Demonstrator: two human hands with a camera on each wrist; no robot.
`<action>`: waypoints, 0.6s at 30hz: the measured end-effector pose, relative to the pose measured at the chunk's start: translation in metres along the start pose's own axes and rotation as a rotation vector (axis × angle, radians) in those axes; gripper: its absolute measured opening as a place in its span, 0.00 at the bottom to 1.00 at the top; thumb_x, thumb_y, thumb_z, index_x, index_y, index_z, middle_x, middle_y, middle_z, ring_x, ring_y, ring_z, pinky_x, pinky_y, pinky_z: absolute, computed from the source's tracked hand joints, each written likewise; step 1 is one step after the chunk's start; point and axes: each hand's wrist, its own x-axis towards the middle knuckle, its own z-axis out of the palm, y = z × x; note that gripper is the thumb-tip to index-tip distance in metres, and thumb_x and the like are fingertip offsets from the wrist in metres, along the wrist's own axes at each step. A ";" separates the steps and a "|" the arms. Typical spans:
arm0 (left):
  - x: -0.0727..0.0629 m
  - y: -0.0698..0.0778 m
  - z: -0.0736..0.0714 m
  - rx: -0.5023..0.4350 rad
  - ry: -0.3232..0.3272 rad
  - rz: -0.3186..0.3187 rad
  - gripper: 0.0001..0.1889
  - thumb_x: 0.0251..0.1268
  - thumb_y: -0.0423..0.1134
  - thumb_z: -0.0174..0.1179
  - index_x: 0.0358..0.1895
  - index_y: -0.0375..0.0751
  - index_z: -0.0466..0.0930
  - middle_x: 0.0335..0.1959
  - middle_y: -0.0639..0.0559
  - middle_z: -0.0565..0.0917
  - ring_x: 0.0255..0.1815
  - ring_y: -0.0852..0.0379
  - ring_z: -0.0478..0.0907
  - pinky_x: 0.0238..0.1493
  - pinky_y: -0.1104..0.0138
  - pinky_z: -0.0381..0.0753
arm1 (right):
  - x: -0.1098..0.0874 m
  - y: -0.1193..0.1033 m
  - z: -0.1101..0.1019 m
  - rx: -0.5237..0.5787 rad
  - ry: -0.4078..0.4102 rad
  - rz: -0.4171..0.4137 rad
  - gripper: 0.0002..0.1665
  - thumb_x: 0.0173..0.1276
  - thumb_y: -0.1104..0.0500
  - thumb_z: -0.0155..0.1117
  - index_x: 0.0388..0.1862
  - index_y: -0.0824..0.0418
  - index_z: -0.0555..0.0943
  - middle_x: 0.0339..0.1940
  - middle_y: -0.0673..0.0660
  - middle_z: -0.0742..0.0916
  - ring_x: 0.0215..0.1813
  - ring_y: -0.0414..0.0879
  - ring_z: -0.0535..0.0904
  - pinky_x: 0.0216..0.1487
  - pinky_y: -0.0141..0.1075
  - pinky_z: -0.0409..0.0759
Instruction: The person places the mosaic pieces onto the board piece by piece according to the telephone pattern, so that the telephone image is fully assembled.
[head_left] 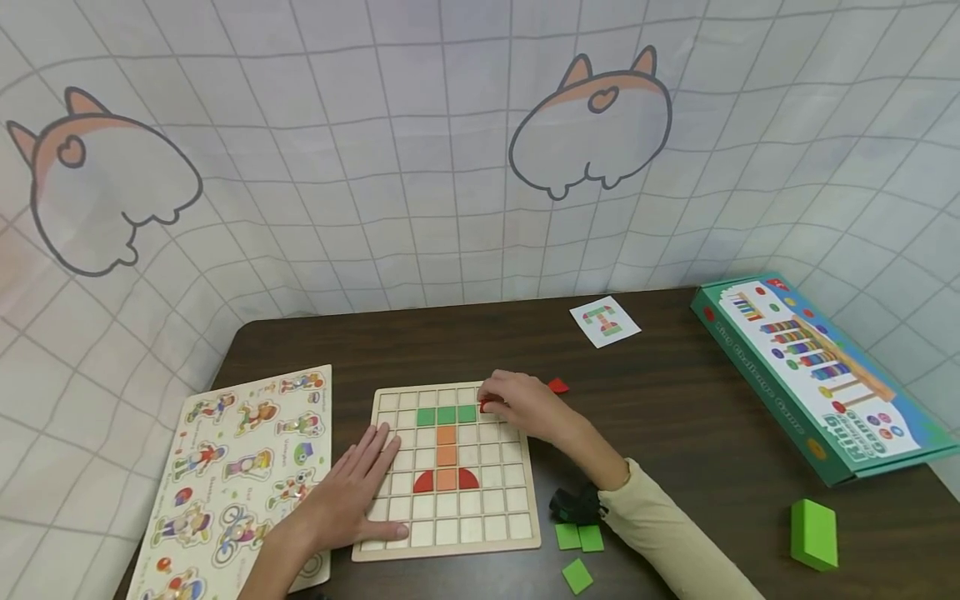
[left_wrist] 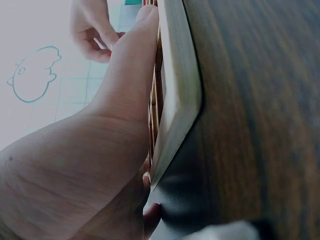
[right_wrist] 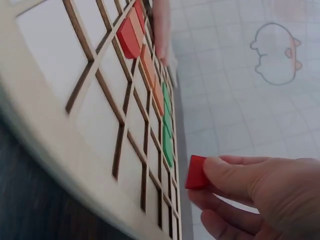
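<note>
My left hand [head_left: 347, 490] lies with straight fingers on the left part of a wooden grid board [head_left: 495, 529]. Over the board's upper right corner, my right hand [head_left: 528, 406] pinches a small red piece [right_wrist: 196, 172] between thumb and fingers; the right wrist view shows it raised off the grid. In the board's cells sit a row of green square tiles [head_left: 446, 415] and a column of orange square tiles [head_left: 446, 456] below it. Red rounded pieces flank the lowest orange tile, one on the left [head_left: 423, 482] and one on the right [head_left: 468, 478].
A loose red piece [head_left: 558, 386] lies beyond my right hand. Loose green tiles [head_left: 577, 576] lie right of the board, and a pattern card [head_left: 604, 322] behind. A picture puzzle board [head_left: 247, 500] lies left, a game box [head_left: 825, 375] and a green block [head_left: 813, 535] right.
</note>
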 end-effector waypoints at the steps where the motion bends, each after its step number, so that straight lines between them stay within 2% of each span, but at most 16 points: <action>1: 0.000 0.000 0.000 -0.002 -0.001 -0.002 0.59 0.50 0.76 0.56 0.77 0.39 0.50 0.79 0.37 0.50 0.79 0.37 0.48 0.71 0.42 0.61 | 0.002 -0.002 0.002 -0.022 -0.011 0.012 0.05 0.67 0.60 0.64 0.40 0.57 0.83 0.37 0.51 0.84 0.36 0.41 0.77 0.38 0.32 0.77; 7: 0.002 0.000 -0.003 -0.011 -0.027 -0.017 0.59 0.50 0.76 0.56 0.77 0.39 0.50 0.79 0.38 0.49 0.79 0.36 0.47 0.73 0.42 0.59 | 0.007 -0.006 0.010 -0.141 -0.054 0.070 0.02 0.67 0.57 0.64 0.37 0.54 0.81 0.34 0.47 0.86 0.32 0.38 0.75 0.32 0.29 0.73; 12: 0.000 0.000 -0.003 0.003 -0.038 -0.025 0.59 0.51 0.77 0.55 0.77 0.39 0.48 0.80 0.38 0.48 0.79 0.37 0.46 0.73 0.43 0.59 | 0.006 -0.005 0.013 -0.100 -0.018 0.072 0.04 0.66 0.58 0.66 0.36 0.54 0.79 0.31 0.47 0.85 0.29 0.37 0.72 0.30 0.27 0.70; 18: -0.001 0.000 -0.002 0.019 0.000 0.005 0.58 0.51 0.76 0.56 0.77 0.38 0.50 0.79 0.37 0.51 0.78 0.36 0.49 0.73 0.44 0.60 | 0.006 -0.002 0.017 -0.071 0.007 0.056 0.04 0.66 0.58 0.65 0.34 0.54 0.78 0.29 0.46 0.83 0.28 0.37 0.71 0.29 0.27 0.68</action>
